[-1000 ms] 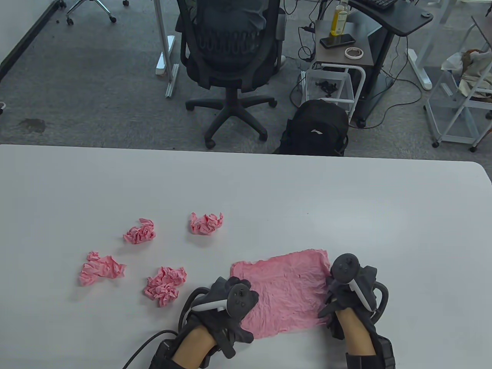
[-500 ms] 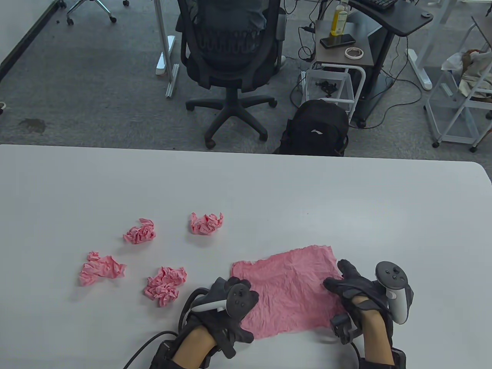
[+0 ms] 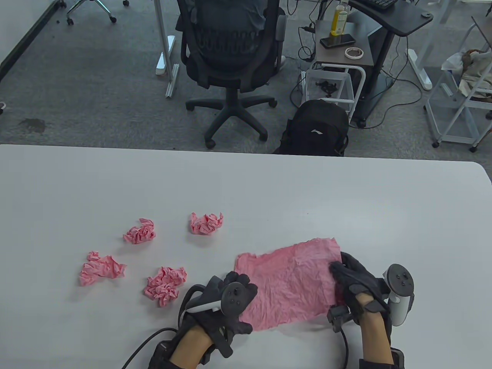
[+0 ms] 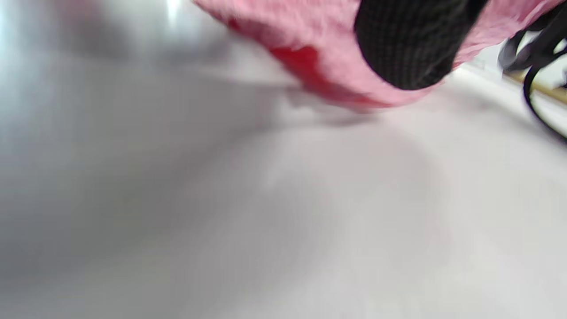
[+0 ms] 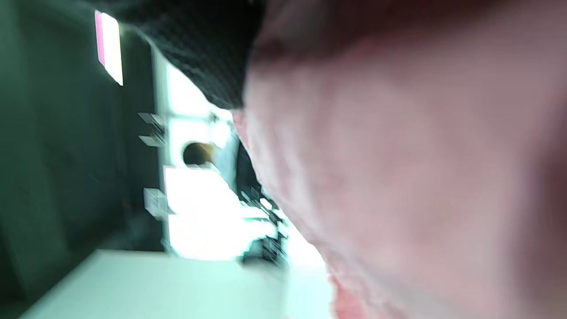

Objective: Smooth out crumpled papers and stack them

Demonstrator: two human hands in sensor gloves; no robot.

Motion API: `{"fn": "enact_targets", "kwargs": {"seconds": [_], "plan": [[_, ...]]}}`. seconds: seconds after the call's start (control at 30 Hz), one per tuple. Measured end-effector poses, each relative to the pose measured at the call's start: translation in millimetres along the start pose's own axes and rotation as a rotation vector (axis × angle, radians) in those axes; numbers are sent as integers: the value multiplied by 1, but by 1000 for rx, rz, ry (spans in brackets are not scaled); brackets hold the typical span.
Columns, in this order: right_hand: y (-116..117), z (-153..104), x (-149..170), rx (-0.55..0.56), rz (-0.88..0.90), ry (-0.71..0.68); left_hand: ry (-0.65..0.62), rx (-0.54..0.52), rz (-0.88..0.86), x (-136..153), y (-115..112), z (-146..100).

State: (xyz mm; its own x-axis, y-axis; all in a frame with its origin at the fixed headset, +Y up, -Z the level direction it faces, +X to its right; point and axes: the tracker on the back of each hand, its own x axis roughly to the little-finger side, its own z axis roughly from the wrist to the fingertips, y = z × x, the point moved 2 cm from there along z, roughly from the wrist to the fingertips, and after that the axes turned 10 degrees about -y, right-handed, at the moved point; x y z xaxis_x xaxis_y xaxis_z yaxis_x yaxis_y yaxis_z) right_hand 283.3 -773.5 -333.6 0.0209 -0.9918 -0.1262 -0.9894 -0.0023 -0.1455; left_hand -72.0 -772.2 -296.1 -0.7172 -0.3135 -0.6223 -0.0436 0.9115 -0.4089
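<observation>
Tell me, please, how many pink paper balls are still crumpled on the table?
4, all left of the flattened pink sheet: one farthest back, one beside it, one leftmost, one by the left hand.

- White table — wide top, rounded far right corner.
- Pink sheet, mostly flattened and creased, lies near the front edge, right of centre.
- Four crumpled pink balls left of the sheet — — each apart from the others.
</observation>
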Motion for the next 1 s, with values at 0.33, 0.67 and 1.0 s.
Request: {"fn": "enact_targets", "kwargs": {"seconds": [0.33, 0.67, 1.0], "plan": [[-71, -22, 3, 602, -60, -22, 160, -310, 15, 26, 34, -33], [-75, -28, -26, 459, -634, 60, 257, -344, -27, 52, 44, -57], [-54, -37, -62, 479, -862, -181, 573, -265, -99, 95, 47, -100]]}}
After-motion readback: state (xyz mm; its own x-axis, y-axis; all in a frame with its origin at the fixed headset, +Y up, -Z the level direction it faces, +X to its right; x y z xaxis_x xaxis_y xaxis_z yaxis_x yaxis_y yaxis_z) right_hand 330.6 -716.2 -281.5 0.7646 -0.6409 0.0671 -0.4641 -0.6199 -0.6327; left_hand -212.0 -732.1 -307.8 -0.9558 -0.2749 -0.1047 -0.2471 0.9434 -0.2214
